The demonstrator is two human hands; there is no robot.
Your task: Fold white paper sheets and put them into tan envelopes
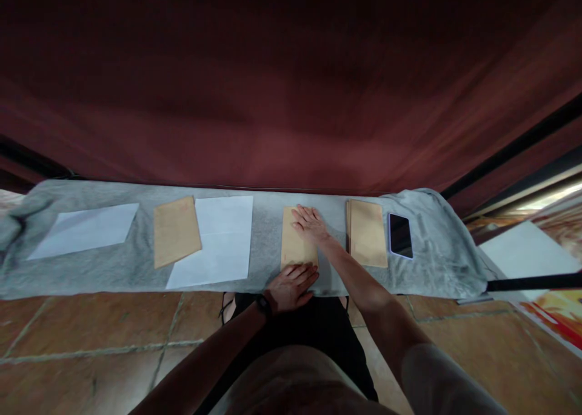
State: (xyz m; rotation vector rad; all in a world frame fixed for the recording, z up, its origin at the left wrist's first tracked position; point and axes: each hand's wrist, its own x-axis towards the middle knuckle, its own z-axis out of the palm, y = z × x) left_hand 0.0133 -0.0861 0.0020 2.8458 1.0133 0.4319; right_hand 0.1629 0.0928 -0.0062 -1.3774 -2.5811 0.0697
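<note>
A brown paper envelope (294, 245) lies upright in front of me on the grey cloth. My right hand (311, 226) rests flat on its upper right part, fingers spread. Across its near edge lies my left hand (291, 286), fingers stretched out and pointing right, with a dark band on the wrist. To the right sits a small stack of brown envelopes (368, 233). On the left, another brown envelope (176, 232) overlaps a white sheet of paper (225, 239) that shows a faint crease across its middle.
A phone (401, 235) with a light purple edge lies right of the stack. Another white sheet (86, 228) is at the far left. The grey cloth (268, 221) covers a narrow surface, backed by a dark red curtain (291, 130). Brown floor tiles (113, 324) show below.
</note>
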